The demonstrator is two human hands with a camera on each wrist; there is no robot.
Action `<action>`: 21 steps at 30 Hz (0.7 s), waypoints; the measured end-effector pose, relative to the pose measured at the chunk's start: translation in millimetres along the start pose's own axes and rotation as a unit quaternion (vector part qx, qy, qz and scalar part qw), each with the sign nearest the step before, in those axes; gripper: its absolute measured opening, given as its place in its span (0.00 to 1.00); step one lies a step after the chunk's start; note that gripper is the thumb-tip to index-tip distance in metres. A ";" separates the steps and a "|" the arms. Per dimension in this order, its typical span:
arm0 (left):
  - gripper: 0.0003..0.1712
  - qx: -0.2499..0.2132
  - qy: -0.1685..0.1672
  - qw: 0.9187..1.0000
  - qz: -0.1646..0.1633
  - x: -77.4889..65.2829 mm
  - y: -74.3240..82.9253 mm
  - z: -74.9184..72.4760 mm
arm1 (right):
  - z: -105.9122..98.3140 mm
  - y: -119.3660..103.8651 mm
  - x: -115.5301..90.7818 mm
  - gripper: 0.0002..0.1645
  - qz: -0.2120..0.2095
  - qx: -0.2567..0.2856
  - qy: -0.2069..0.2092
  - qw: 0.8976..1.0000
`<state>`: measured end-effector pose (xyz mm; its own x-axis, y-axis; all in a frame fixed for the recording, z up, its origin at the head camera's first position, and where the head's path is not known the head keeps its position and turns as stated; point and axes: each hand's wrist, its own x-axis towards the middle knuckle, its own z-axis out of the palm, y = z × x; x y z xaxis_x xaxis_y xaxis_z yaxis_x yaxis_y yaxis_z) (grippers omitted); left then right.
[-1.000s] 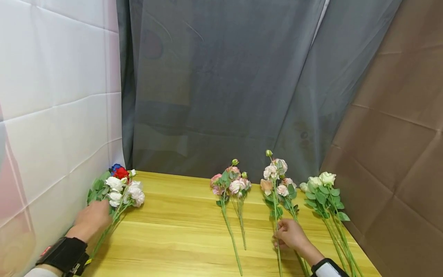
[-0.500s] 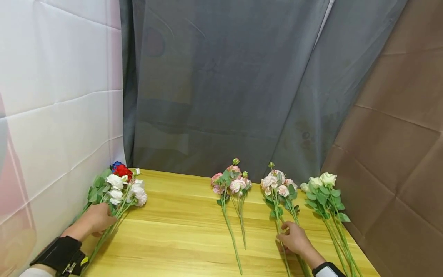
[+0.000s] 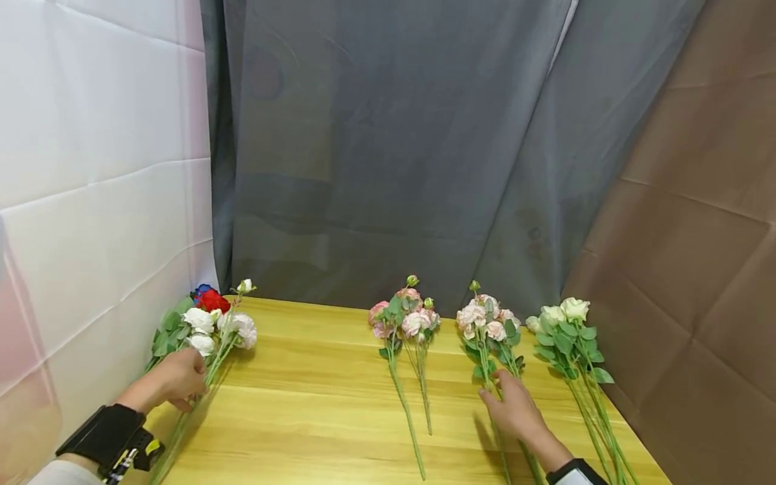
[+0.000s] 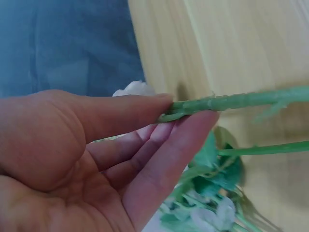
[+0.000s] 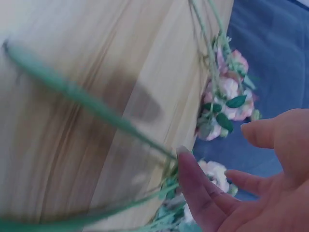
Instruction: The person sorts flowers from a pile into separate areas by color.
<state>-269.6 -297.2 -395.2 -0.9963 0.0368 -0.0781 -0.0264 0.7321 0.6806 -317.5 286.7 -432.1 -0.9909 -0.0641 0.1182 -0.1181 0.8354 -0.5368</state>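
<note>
My left hand (image 3: 176, 380) pinches a green stem (image 4: 251, 99) between thumb and fingers in the left wrist view. It belongs to an artificial white flower with a small white bud (image 3: 245, 286) at its top. More white flowers (image 3: 199, 320), a red flower (image 3: 212, 300) and a blue one (image 3: 201, 289) lie beside it. Over the pale pink flowers (image 3: 474, 316) my right hand (image 3: 516, 411) has its fingers spread. In the right wrist view a fingertip (image 5: 184, 153) is right at one loose stem (image 5: 96, 104), with the thumb apart from it.
Between the hands lie pink flowers (image 3: 415, 323) with stems toward me. Cream roses (image 3: 572, 311) lie at the right edge of the wooden table (image 3: 303, 404). A white cloth wall (image 3: 109, 168), a grey curtain (image 3: 376, 148) and a brown cloth (image 3: 697, 236) enclose it.
My right hand has let go of a pale pink flower's stem, and that flower has dropped down among the others. My left hand has taken a white flower's stem and raised its bud slightly.
</note>
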 end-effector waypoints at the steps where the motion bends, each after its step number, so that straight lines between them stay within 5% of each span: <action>1: 0.25 -0.002 0.001 1.000 0.005 -0.1 2.6 -0.5 | 1.6 -3.0 0.4 0.33 -0.002 0.001 0.000 1.000; 8: 0.15 -0.008 0.013 1.000 0.024 3.9 25.1 0.5 | 8.3 -41.3 4.6 0.33 -0.040 -0.042 0.042 0.997; 12: 0.11 -0.028 0.018 0.999 0.042 12.4 43.0 7.6 | 14.4 -71.7 6.0 0.30 -0.064 -0.011 0.053 0.996; 18: 0.06 -0.107 0.017 0.990 0.087 30.9 69.2 34.4 | 42.7 -110.6 10.1 0.28 -0.112 0.081 -0.012 0.990; 21: 0.05 -0.139 0.018 0.986 0.094 40.0 82.2 50.9 | 60.1 -127.7 11.8 0.28 -0.151 0.146 -0.082 0.974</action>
<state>-307.4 -200.9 -379.4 -0.9878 0.1266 0.0910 0.1427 0.4991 0.8547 -318.0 146.4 -412.3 -0.9019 -0.3903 0.1851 -0.3959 0.5752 -0.7158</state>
